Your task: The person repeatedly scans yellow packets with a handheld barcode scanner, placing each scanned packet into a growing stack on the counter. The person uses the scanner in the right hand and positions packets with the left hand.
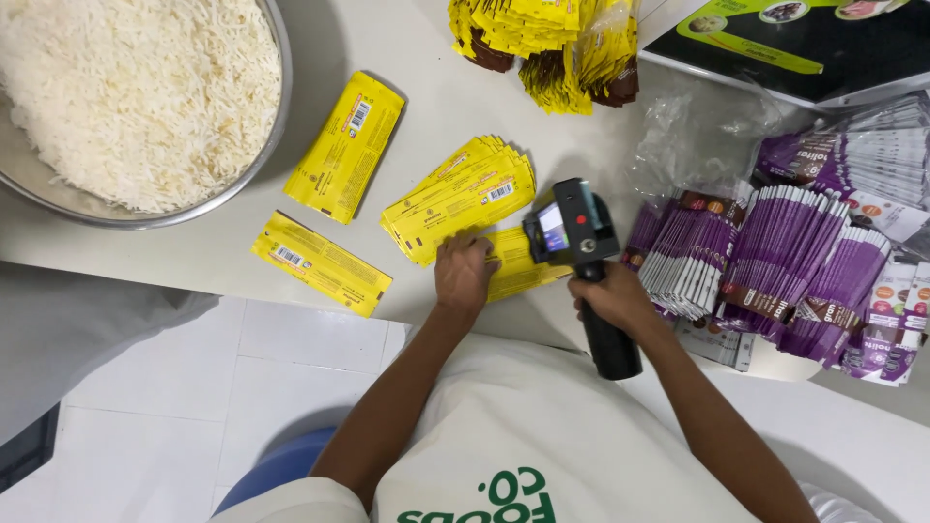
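Left hand [463, 274] is pressing flat, fingers spread, on a yellow pouch [518, 263] to steady it; just beside it, right hand [612, 298] is gripping the handheld printer [581, 254] over it.

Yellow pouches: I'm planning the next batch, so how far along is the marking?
Looks early. The left hand pins a yellow pouch while the right hand holds the handheld printer over it. A fanned stack, two loose pouches and purple packs lie nearby, state unclear.
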